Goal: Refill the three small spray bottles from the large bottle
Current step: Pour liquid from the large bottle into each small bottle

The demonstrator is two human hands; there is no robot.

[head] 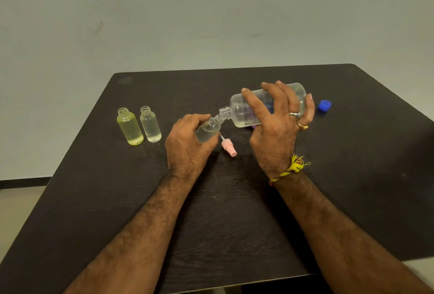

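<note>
Dark wood-grain table (234,223), plain pale wall (211,12), left hand (187,143) gripping small bottle (207,129), right hand (277,127) clasping tilted large bottle (239,110)

A single head-worn wide-angle view looks forward and down from above the near edge of the dark wood-grain counter (234,235), close over it; its far edge and a plain pale wall (211,12) fill the upper frame.

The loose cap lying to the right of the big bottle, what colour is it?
Blue; the cap shows clearly in the head view.
</note>
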